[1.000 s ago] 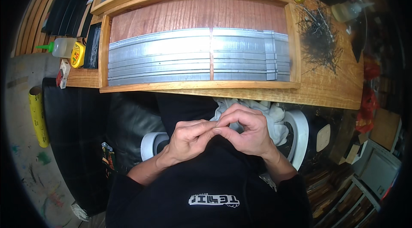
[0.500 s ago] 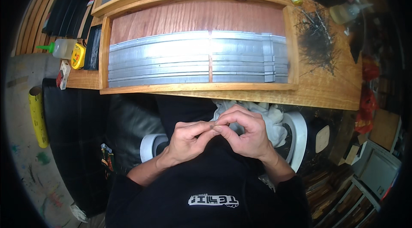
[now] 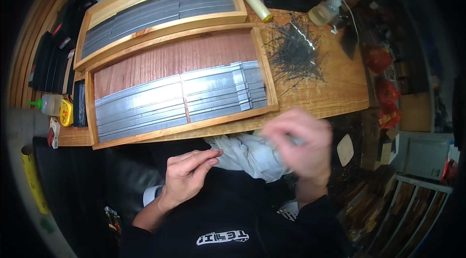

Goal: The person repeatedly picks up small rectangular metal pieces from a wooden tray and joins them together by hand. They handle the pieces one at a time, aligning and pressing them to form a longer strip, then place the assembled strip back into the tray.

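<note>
My left hand (image 3: 189,174) is over my lap, its thumb and fingertips drawn together in a pinch. Whatever lies between them is too small to make out. Nearer the table's front edge, my right hand (image 3: 305,144) is smeared by motion, so its fingers and anything in them cannot be read. Ahead of both hands, a shallow wooden tray (image 3: 269,80) lies tilted on the table. Rows of flat grey metal strips (image 3: 145,105) fill its lower part, and a bare reddish-brown wooden base shows above them. A pale cloth (image 3: 252,153) lies across my lap between the hands.
A second wooden tray (image 3: 160,33) of darker strips sits behind. Right of the trays, a tangled heap of thin dark pieces (image 3: 293,54) lies on the wooden table (image 3: 335,95). A pale roll (image 3: 256,4), a squeeze bottle (image 3: 325,12) and a yellow container (image 3: 66,112) stand around them.
My hands have come apart from a shared pinch; the right has moved up and right toward the table edge. The whole view has swung right, so the trays now appear lower and tilted.
</note>
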`<state>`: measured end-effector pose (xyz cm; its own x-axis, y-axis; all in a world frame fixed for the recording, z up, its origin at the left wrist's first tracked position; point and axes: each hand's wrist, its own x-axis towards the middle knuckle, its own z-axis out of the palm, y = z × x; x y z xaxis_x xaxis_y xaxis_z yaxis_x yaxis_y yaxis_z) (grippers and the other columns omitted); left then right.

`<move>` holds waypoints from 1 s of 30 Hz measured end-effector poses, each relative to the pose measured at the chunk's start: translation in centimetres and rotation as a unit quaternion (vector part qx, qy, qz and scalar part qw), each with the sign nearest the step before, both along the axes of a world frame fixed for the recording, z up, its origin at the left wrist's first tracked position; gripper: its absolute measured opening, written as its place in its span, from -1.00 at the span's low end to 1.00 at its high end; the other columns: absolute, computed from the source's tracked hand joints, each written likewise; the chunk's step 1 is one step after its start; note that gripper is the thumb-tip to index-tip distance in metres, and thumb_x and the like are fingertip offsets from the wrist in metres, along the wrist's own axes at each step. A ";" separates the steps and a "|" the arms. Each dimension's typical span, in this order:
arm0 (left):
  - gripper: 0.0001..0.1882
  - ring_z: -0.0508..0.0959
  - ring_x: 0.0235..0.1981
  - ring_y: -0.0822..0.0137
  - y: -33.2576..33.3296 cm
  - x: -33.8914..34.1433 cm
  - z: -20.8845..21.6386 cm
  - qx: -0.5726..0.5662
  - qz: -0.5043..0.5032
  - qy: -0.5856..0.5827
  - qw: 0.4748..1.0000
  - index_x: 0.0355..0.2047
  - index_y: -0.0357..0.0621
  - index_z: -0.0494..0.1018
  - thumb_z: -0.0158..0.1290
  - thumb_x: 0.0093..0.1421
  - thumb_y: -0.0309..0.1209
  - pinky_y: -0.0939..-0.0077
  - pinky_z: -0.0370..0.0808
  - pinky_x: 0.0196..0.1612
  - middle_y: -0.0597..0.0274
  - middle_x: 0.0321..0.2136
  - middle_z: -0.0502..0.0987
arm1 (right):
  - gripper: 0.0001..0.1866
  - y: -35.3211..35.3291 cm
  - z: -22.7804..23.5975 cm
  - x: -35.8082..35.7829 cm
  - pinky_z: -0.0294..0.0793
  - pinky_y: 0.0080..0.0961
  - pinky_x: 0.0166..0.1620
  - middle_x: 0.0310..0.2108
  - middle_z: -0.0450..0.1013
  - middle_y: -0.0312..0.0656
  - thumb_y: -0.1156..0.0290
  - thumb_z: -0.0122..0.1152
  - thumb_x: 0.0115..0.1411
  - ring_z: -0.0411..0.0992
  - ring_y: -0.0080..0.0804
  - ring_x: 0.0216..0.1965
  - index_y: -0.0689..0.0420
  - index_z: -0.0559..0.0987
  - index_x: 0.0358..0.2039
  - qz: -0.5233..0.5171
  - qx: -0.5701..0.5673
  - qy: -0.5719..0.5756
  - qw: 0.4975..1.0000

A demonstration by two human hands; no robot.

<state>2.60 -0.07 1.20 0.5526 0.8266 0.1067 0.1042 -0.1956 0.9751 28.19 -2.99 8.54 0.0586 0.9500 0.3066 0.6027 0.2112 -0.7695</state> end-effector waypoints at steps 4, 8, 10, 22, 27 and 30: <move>-0.76 0.70 -0.39 0.26 1.2 0.9 1.7 0.062 -0.032 0.007 0.998 -0.16 -0.42 0.62 0.20 0.14 -0.74 0.55 0.58 -0.30 -0.03 -0.39 0.68 | -0.80 0.3 -2.3 -4.6 0.59 -0.51 -0.29 -0.37 0.61 -0.14 0.65 0.49 0.00 0.61 -0.34 -0.34 0.24 0.69 -0.32 0.142 0.020 0.107 0.984; -0.72 0.72 -0.35 0.10 2.7 0.6 2.2 0.182 -0.020 0.006 0.983 -0.18 -0.43 0.60 0.24 0.04 -0.75 0.44 0.63 -0.28 -0.05 -0.34 0.68 | -0.79 1.0 -3.0 -6.1 0.54 -0.46 -0.27 -0.34 0.55 -0.18 0.64 0.42 0.05 0.53 -0.33 -0.32 0.25 0.67 -0.26 0.148 0.104 0.134 0.974; -0.71 0.70 -0.39 0.13 3.5 0.7 2.3 0.223 -0.014 0.008 0.975 -0.18 -0.40 0.61 0.21 0.03 -0.76 0.43 0.60 -0.30 -0.01 -0.37 0.68 | -0.78 1.7 -3.0 -6.3 0.52 -0.48 -0.28 -0.35 0.54 -0.19 0.65 0.44 0.04 0.52 -0.35 -0.32 0.25 0.68 -0.26 0.155 0.120 0.126 0.973; -0.89 0.69 -0.37 0.40 2.0 -1.0 3.0 -0.238 -0.086 0.036 0.967 -0.24 -0.36 0.64 0.20 0.29 -0.53 0.61 0.58 -0.32 0.12 -0.41 0.70 | -0.74 0.5 -5.2 -7.0 0.53 -0.50 -0.38 -0.37 0.50 -0.20 0.57 0.37 0.19 0.52 -0.43 -0.41 0.32 0.63 -0.10 0.104 -0.025 0.147 0.983; -0.79 0.74 -0.28 0.17 0.9 -2.8 -0.1 -0.428 0.051 -0.116 0.895 -0.07 -0.37 0.56 0.15 0.33 -0.51 0.48 0.74 -0.26 -0.07 -0.30 0.69 | -0.68 -3.0 -6.4 -6.4 0.57 -0.60 -0.39 -0.33 0.54 -0.19 0.49 0.51 0.11 0.56 -0.52 -0.41 0.23 0.48 -0.28 0.161 -0.211 0.189 0.945; -0.79 0.74 -0.29 0.18 -0.1 -3.1 -0.6 -0.423 0.080 -0.132 0.893 -0.07 -0.35 0.57 0.15 0.34 -0.49 0.51 0.74 -0.26 -0.06 -0.30 0.69 | -0.73 -3.9 -8.4 -7.2 0.55 -0.60 -0.39 -0.33 0.55 -0.18 0.49 0.50 0.12 0.56 -0.52 -0.40 0.23 0.52 -0.31 0.235 -0.196 0.246 0.920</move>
